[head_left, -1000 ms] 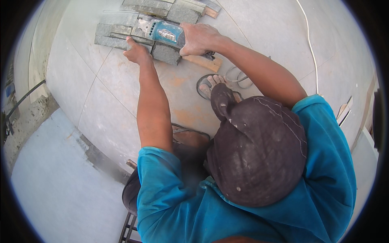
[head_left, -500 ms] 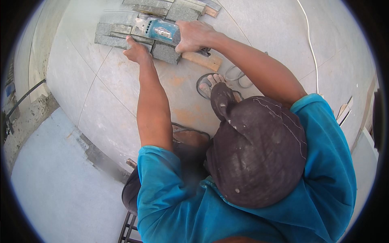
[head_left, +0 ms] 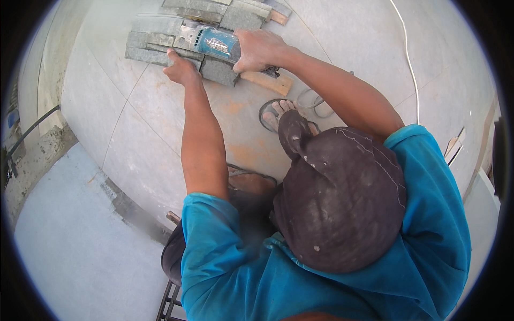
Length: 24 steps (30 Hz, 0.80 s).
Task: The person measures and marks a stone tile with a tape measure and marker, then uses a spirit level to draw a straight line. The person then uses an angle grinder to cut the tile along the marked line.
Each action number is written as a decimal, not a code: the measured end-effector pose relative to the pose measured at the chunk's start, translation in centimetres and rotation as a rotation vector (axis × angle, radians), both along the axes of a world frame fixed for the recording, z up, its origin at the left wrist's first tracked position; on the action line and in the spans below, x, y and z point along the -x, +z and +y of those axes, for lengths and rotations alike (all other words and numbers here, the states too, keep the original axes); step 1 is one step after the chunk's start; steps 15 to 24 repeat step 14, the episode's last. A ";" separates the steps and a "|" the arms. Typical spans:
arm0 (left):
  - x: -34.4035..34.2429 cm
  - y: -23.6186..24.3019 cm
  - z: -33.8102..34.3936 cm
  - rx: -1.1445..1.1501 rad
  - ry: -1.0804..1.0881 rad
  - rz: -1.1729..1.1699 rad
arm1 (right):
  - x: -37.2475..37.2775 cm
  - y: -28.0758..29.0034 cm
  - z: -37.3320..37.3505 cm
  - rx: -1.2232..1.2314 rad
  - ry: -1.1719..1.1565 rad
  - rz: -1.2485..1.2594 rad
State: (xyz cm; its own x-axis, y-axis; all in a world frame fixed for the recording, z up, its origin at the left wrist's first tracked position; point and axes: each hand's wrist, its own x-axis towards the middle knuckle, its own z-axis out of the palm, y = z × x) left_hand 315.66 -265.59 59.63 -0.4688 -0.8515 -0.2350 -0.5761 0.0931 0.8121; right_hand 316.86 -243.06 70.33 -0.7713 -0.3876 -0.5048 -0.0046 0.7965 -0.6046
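My right hand [head_left: 261,51] is wrapped round the rear body of a blue angle grinder [head_left: 216,42], which lies almost level with its metal head pointing left. The grinder is over a grey split-stone cladding panel [head_left: 140,55] made of stacked strips. My left hand [head_left: 182,69] grips the panel's near edge, just short of the grinder head. The disc is hard to make out, and a pale haze of dust hangs left of it. A rough grey stone piece [head_left: 219,71] lies against the panel, below the grinder body.
More stone cladding pieces [head_left: 243,15] lie beyond the grinder. A wood strip [head_left: 270,82] sits under the stone's right side. A loose cord [head_left: 324,107] curls near my sandaled foot [head_left: 272,115]. A white cable [head_left: 409,59] crosses the tiled floor [head_left: 144,117] at right.
The grinder and my right hand have shifted very slightly toward me. My left hand stays at the same place on the panel.
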 end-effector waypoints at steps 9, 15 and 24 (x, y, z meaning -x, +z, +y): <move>-0.1 0.4 0.3 -0.025 -0.005 -0.008 | -1.1 0.3 0.9 -0.041 -0.005 -0.015; -0.1 -0.1 0.1 -0.022 -0.008 0.008 | -1.1 0.5 0.8 -0.061 -0.006 -0.020; -0.1 -0.1 0.1 -0.022 -0.008 0.008 | -1.1 0.5 0.8 -0.061 -0.006 -0.020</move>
